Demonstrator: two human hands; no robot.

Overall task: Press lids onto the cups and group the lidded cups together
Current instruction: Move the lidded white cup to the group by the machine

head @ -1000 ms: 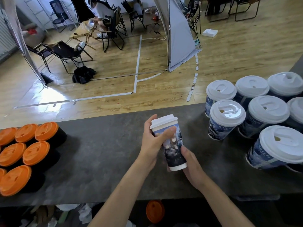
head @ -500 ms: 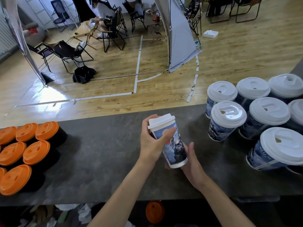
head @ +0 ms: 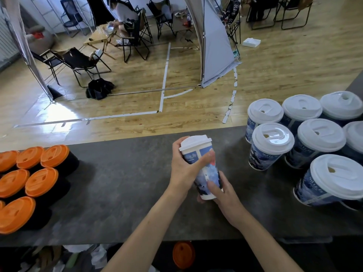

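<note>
Noted a loose orange lid (head: pixel 183 255) nearest, below the counter edge and under the two forearms. Held the blue printed paper cup (head: pixel 208 176) in both hands over the dark mottled counter (head: pixel 121 193), tilted with its top leaning left; could not tell whether its base touched the surface. Had the right hand (head: pixel 225 197) curled round the base, thumb laid across the front. Had the left hand (head: pixel 183 170) wrapped round the upper wall just under the white lid (head: pixel 194 143), thumb pressed on the print. Found a cluster of white-lidded blue cups (head: pixel 273 148) well to the right of the right hand, and black cups with orange lids (head: pixel 42 181) grouped well to the left of the left hand. Made out wooden floor (head: pixel 284 71) with white tape lines beyond the counter, then folding chairs (head: pixel 78 61) and a seated person (head: pixel 125 14) farthest off.
</note>
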